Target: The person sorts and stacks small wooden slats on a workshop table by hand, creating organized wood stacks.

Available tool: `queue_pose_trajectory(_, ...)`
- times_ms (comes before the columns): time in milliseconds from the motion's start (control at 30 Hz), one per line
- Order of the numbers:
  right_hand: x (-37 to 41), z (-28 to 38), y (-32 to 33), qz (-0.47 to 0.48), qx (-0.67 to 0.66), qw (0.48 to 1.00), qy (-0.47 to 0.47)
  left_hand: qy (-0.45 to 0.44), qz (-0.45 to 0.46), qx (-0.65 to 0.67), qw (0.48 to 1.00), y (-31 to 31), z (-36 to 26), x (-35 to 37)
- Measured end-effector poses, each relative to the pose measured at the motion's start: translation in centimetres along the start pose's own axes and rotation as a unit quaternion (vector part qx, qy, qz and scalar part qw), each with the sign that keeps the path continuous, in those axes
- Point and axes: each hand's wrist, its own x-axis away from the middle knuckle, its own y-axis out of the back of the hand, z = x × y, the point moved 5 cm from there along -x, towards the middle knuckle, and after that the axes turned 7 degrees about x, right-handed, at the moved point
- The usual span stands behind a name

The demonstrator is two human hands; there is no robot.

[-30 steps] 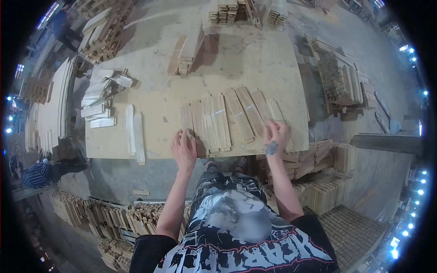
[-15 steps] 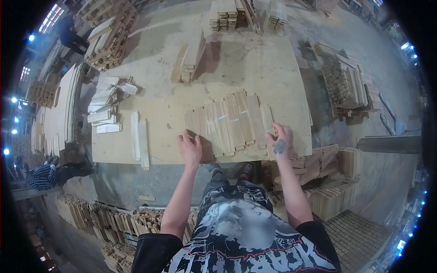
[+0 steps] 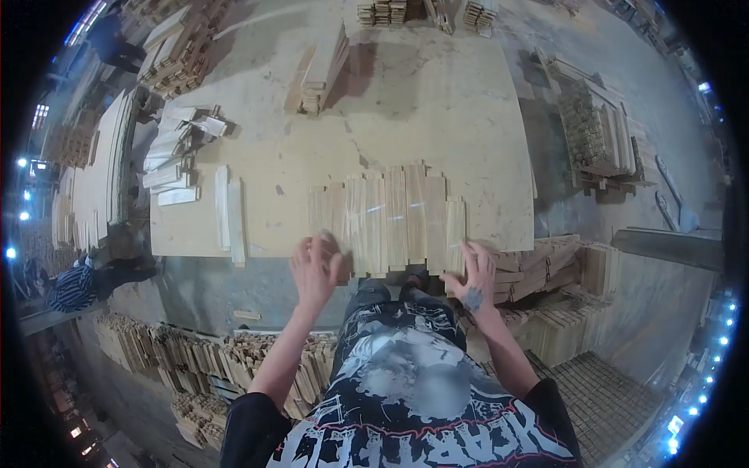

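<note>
A row of wooden slats [image 3: 396, 218] lies side by side on a large pale tabletop [image 3: 273, 148], near ends reaching past its front edge. Their ends are staggered. At the row's left side, my left hand [image 3: 314, 271] has its fingers spread, close to or touching the outer slats. My right hand [image 3: 474, 273] is at the right side, thumb and fingers apart around the near end of the outermost slat [image 3: 455, 234]. Neither hand is closed; exact contact is hard to make out.
Two loose slats [image 3: 229, 214] and a jumbled slat pile [image 3: 173, 168] lie to the left. A narrow stack of boards [image 3: 321, 74] stands farther back. Bundled wood [image 3: 597, 132] is beyond the right edge. A person in a striped top [image 3: 72, 288] is at far left.
The row of slats has come towards me, and its near ends now overhang the table edge. The slats lie straighter. The left hand's fingers have spread; the right hand has loosened.
</note>
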Motion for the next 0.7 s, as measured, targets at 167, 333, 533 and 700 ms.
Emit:
queue_pose_trajectory(167, 2.2, 1.2, -2.0, 0.074, 0.062, 0.977, 0.189, -0.257, 0.144, -0.095, 0.951, -2.7, -1.7, 4.3)
queue_pose_trajectory(333, -0.2, 0.8, -4.1, 0.1, 0.091, 0.962, 0.239, -0.29, 0.164, -0.116, 0.936, -4.6, -1.1, 1.5)
queue_pose_trajectory(533, -4.4, 0.0, -4.3, 0.103, 0.06, 0.956, 0.27, -0.341, 0.13, -0.219, 0.905, -4.9, -1.4, -2.0)
queue_pose_trajectory(700, -3.7, 1.8, -4.9, 0.108, 0.078, 0.937, 0.323, -0.377, 0.197, -0.111, 0.898, -4.7, -3.5, -0.4)
